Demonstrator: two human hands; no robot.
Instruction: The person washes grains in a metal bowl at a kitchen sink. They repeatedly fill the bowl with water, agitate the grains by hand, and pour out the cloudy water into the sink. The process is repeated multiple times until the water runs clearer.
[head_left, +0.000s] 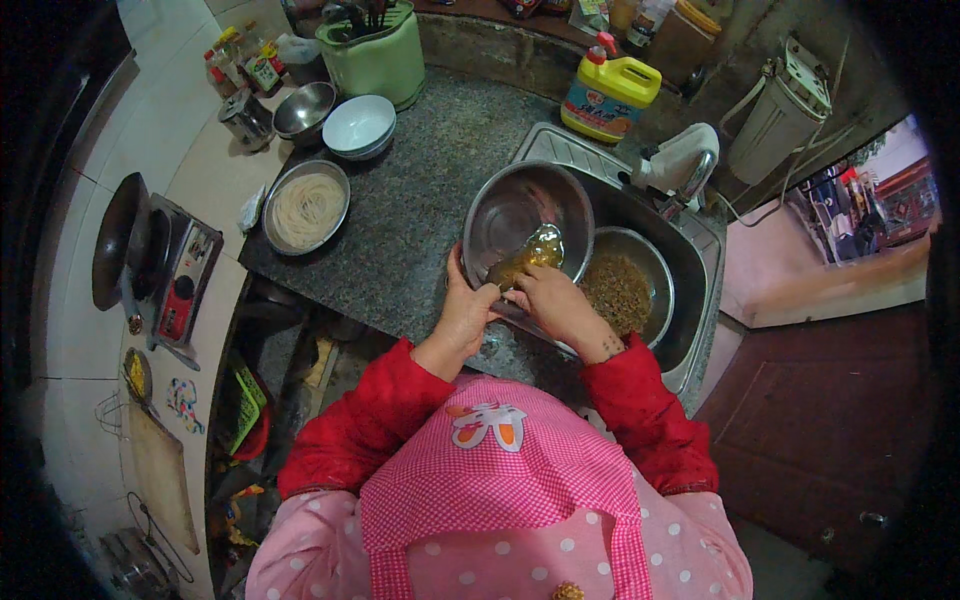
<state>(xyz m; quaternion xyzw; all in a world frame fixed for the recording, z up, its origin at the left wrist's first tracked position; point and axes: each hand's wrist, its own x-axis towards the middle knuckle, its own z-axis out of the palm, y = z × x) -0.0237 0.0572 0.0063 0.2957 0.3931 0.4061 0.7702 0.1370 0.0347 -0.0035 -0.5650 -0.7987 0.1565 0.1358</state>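
Observation:
A stainless steel basin (487, 202) is tilted towards me at the left edge of the sink. Yellowish liquid (546, 244) has pooled in its lower side and reflects the light. My left hand (471, 309) grips the near rim, thumb on the edge and fingers around the outside. Over that same rim reaches my right hand (556, 300), its fingertips down in the liquid; what they may hold is hidden. Inside the sink, to the right, a second metal bowl (670, 281) contains wet brown shredded bits (616, 289).
The sink (694, 300) has a curved faucet (701, 176) behind it. A yellow detergent jug (611, 97) stands at its back edge. Leftward are a metal bowl of pale noodles (309, 210), stacked white bowls (360, 126) and a portable stove (184, 285) beside a wok (120, 240).

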